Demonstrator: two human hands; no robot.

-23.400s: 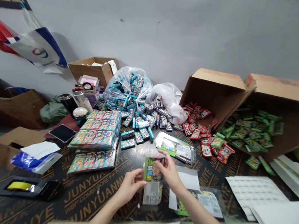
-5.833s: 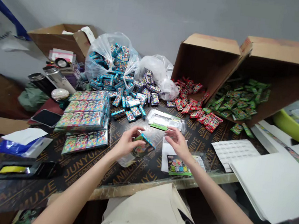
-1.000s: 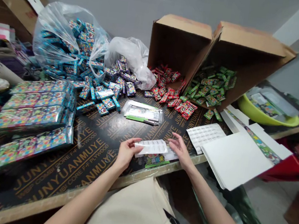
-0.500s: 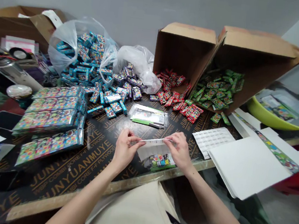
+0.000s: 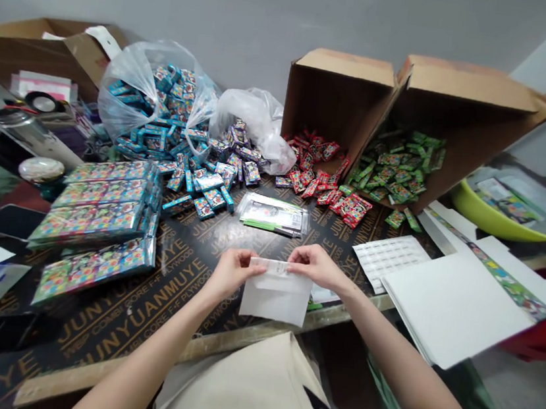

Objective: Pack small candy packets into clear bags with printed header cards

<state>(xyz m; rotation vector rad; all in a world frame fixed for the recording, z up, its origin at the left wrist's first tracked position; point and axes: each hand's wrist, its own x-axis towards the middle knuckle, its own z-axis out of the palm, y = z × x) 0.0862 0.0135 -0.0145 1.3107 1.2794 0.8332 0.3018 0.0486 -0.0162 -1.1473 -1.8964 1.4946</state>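
Both my hands hold up one white sheet [image 5: 276, 294] by its top edge, just above the table's near edge. My left hand [image 5: 231, 271] pinches the top left corner. My right hand [image 5: 315, 266] pinches the top right corner. The sheet hangs down with its blank side toward me and hides whatever lies on the table behind it. A small stack of clear packets with green-edged cards [image 5: 274, 214] lies a little farther back.
Stacked colourful packs [image 5: 103, 210] lie left. Blue boxes spill from a clear bag [image 5: 156, 100]. Two tipped cartons hold red sweets [image 5: 312, 169] and green sweets [image 5: 397, 167]. White sheets [image 5: 449, 306] and a label sheet [image 5: 389, 255] lie right, a green basin [image 5: 500, 222] beyond. A phone [image 5: 12, 220] lies far left.
The white sheet lay nearly flat between my hands half a second ago; now it is tipped upright, blank face toward me, covering the green card packet beneath. The camera shifted slightly.
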